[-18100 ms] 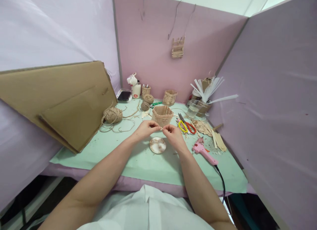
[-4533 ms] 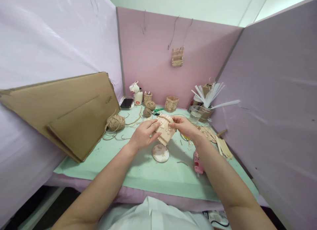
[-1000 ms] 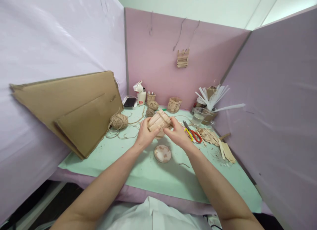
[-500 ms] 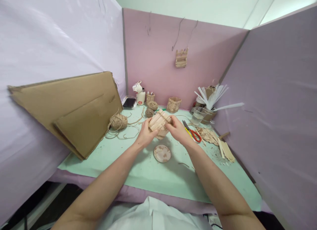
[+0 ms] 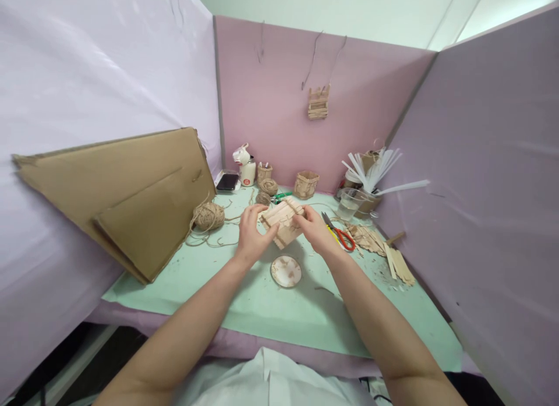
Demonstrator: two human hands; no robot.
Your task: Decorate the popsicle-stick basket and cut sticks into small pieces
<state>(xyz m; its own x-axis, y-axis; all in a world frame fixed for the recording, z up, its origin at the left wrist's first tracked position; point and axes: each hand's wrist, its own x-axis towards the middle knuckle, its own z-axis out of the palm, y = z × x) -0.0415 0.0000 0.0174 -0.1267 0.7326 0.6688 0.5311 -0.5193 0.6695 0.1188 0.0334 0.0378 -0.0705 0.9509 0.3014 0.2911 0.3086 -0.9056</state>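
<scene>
Between my hands, above the table, is a small tilted holder [image 5: 286,219] covered in flat wooden pieces, with twine bands around it. My right hand [image 5: 315,226] grips its right end, thumb on the near face. At the left end, my left hand [image 5: 253,236] rests its thumb on the holder, with the fingers spread by the upper edge. How firmly the left fingers press cannot be seen. Below the holder lies a round whitish disc with brown patches [image 5: 286,271].
Red-handled scissors [image 5: 342,234] and wood strips [image 5: 399,266] lie at right. A twine ball [image 5: 208,215] sits left, beside leaning cardboard [image 5: 144,202]. Behind stand a wood-clad pot [image 5: 306,185], a clear cup [image 5: 348,205] and green-handled pliers [image 5: 282,196].
The holder has turned, showing more of its patterned near side. My left fingers have lifted and spread, moving slightly left. My right hand keeps its grip.
</scene>
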